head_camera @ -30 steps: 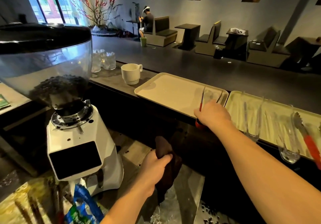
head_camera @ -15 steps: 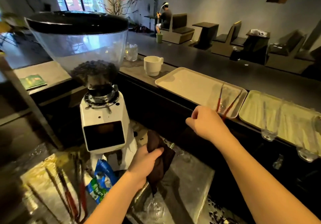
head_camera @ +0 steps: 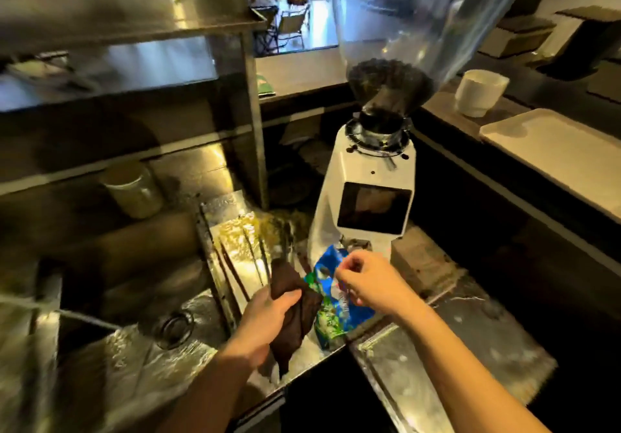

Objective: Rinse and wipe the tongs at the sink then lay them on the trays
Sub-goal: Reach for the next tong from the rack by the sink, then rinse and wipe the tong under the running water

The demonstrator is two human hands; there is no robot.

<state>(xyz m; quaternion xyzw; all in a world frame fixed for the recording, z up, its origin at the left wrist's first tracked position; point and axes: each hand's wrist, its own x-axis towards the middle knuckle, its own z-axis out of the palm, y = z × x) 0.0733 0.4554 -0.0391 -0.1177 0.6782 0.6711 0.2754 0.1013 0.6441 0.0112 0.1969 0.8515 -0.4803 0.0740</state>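
At the far left a steel sink (head_camera: 111,342) with a round drain (head_camera: 173,326) sits under metal shelves (head_camera: 127,163), where a pale jar (head_camera: 132,188) stands. Just beyond the left hand's fingers (head_camera: 285,298), several tongs (head_camera: 242,261) lie side by side on the wet steel beside the sink, blurred and hard to count. The left hand (head_camera: 265,321) has its fingers wrapped tight around a dark cloth (head_camera: 295,315) that hangs down from the fist. Beside it the right hand (head_camera: 369,283) hovers over a blue and green packet (head_camera: 332,315), its fingers loosely curled and holding nothing. Behind those fingers stands a white coffee grinder (head_camera: 369,190). Far right, a white cup (head_camera: 480,91) and a pale tray (head_camera: 554,153) rest on the raised counter (head_camera: 447,103).
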